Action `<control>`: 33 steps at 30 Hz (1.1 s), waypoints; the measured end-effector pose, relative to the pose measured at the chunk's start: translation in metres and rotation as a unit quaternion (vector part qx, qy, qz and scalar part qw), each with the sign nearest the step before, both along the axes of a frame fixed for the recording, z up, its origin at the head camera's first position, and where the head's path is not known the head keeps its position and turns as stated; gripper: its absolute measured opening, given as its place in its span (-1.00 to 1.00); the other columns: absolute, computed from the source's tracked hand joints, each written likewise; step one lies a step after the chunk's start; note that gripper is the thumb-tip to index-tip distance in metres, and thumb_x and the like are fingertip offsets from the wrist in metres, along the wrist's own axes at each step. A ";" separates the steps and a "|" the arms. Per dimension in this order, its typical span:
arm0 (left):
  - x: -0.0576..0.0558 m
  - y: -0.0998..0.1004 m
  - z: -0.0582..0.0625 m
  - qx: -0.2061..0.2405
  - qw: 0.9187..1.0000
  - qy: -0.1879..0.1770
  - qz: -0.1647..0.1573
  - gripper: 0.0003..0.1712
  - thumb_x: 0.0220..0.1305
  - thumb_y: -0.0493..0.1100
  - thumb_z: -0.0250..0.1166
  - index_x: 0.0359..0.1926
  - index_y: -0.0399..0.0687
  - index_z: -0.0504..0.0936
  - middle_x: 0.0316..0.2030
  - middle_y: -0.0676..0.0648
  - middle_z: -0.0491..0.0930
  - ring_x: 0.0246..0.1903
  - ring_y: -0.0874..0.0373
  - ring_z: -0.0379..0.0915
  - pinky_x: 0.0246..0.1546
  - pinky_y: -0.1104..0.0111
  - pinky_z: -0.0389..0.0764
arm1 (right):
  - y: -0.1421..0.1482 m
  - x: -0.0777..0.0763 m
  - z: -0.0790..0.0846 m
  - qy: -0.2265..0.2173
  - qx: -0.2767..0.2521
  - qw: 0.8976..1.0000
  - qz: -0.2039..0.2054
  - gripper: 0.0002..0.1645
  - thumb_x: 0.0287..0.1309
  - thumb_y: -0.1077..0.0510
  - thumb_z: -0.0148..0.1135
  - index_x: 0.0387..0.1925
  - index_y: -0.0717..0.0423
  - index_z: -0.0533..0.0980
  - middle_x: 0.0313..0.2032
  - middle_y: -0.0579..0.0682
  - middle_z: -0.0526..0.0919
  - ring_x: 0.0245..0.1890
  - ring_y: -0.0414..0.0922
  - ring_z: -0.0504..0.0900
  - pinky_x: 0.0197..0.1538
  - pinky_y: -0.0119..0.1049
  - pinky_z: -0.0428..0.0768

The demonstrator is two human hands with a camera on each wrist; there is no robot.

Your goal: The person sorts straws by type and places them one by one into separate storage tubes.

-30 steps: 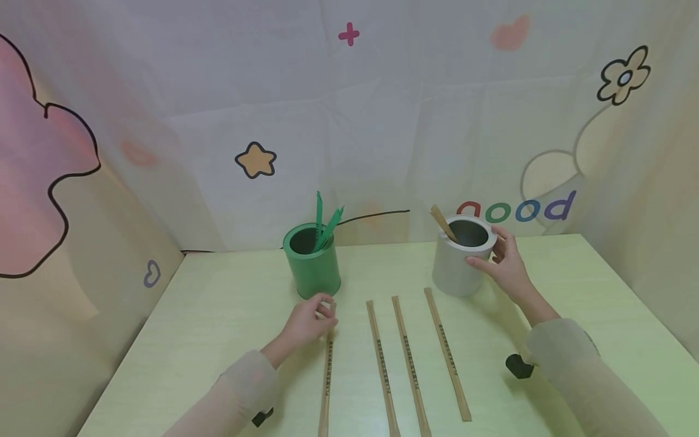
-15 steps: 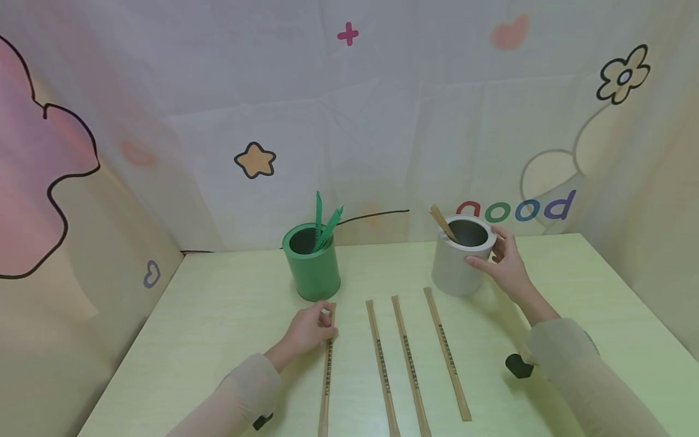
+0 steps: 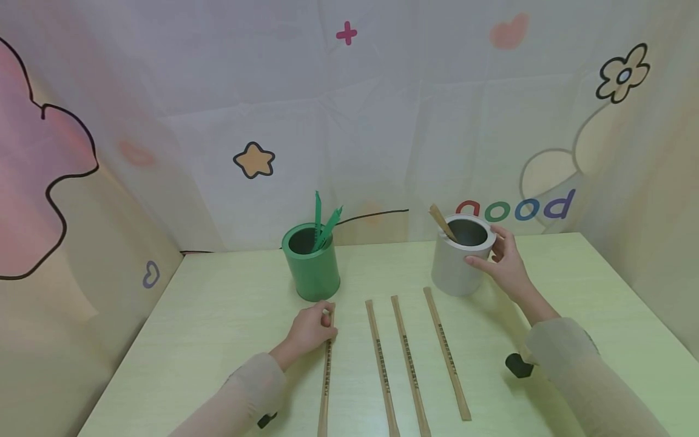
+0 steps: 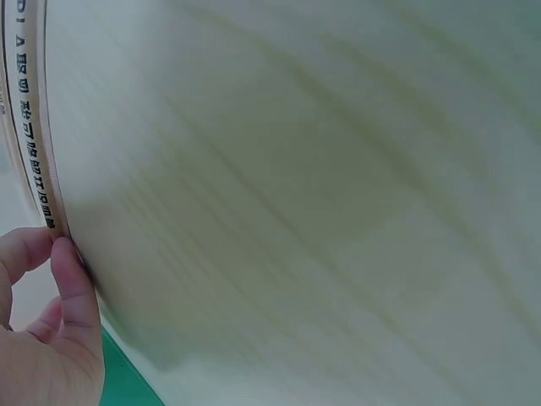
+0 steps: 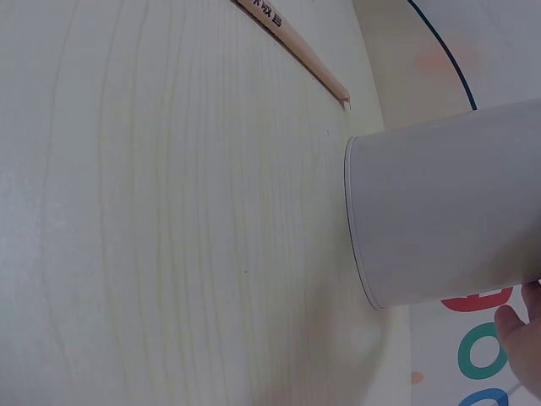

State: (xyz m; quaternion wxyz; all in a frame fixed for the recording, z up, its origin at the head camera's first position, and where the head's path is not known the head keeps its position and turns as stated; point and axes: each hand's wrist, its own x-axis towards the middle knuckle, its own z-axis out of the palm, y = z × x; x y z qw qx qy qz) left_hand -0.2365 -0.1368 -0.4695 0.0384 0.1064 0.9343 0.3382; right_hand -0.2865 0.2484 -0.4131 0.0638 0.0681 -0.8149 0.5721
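My left hand (image 3: 311, 328) pinches the upper end of a brown paper-wrapped straw (image 3: 326, 382) between thumb and fingertip. Dark printed characters run along this straw (image 4: 35, 135) in the left wrist view, where it lies along the table. With thumb and fingers, my right hand (image 3: 505, 267) grips the rim and right side of a grey-white canister (image 3: 453, 267). One brown wrapped straw (image 3: 440, 220) leans out of its mouth. Three more wrapped straws (image 3: 382, 364) lie in a row between the hands. In the right wrist view the canister (image 5: 439, 211) stands on the table, fingers at its upper edge.
Just beyond my left hand stands a green canister (image 3: 314, 273) with green wrapped sticks (image 3: 327, 227) upright in it. A printed cloth backdrop (image 3: 371, 152) closes off the back and sides of the pale wood-grain table (image 3: 218, 303).
My left hand has moved slightly toward me, and its thumb and fingers have closed on the straw's end. My right hand keeps its hold on the grey-white canister.
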 end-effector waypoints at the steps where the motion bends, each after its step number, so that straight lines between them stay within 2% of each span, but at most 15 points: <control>1: 0.000 0.000 0.000 -0.001 1.000 0.000 0.002 -0.61 -0.10 -0.29 0.29 -0.16 -0.20 0.44 -0.55 0.04 0.43 -0.55 0.24 0.28 -0.51 0.48 0.32 | 0.000 0.000 0.000 0.001 0.000 1.000 0.000 0.06 0.01 0.08 0.24 0.31 0.11 -0.27 0.33 0.28 -0.11 0.31 0.24 -0.09 0.26 0.17 -0.07; 11: -0.002 -0.001 0.001 -0.006 1.000 -0.013 0.021 -0.54 -0.14 -0.30 0.22 -0.09 -0.23 0.43 -0.58 0.03 0.42 -0.60 0.22 0.27 -0.57 0.45 0.30 | 0.001 -0.001 -0.001 0.002 0.001 1.000 0.000 0.05 0.01 0.08 0.23 0.31 0.09 -0.27 0.33 0.27 -0.11 0.31 0.24 -0.09 0.26 0.18 -0.07; 18: -0.001 -0.005 0.003 0.010 0.997 -0.048 0.055 -0.65 -0.10 -0.26 0.20 -0.18 -0.20 0.50 -0.54 0.00 0.51 -0.58 0.24 0.33 -0.57 0.46 0.35 | 0.002 -0.004 -0.004 0.001 0.001 1.000 0.000 0.05 0.01 0.11 0.24 0.31 0.08 -0.26 0.32 0.28 -0.10 0.31 0.24 -0.08 0.26 0.18 -0.06; 26: 0.000 -0.004 0.015 0.085 0.992 -0.072 0.063 -0.75 -0.03 -0.29 0.16 -0.24 -0.24 0.53 -0.51 -0.04 0.55 -0.63 0.26 0.40 -0.57 0.47 0.43 | 0.001 -0.001 -0.001 0.004 0.003 1.000 0.001 0.05 0.01 0.09 0.23 0.31 0.09 -0.27 0.32 0.29 -0.10 0.30 0.25 -0.07 0.26 0.18 -0.06; 33: -0.002 0.003 0.027 0.162 0.980 -0.092 0.070 -0.82 0.04 -0.31 0.12 -0.29 -0.29 0.52 -0.48 -0.07 0.50 -0.55 0.22 0.38 -0.50 0.43 0.52 | 0.000 0.000 -0.001 0.005 0.000 1.000 0.003 0.05 0.02 0.09 0.23 0.30 0.11 -0.27 0.32 0.30 -0.10 0.30 0.25 -0.07 0.26 0.18 -0.07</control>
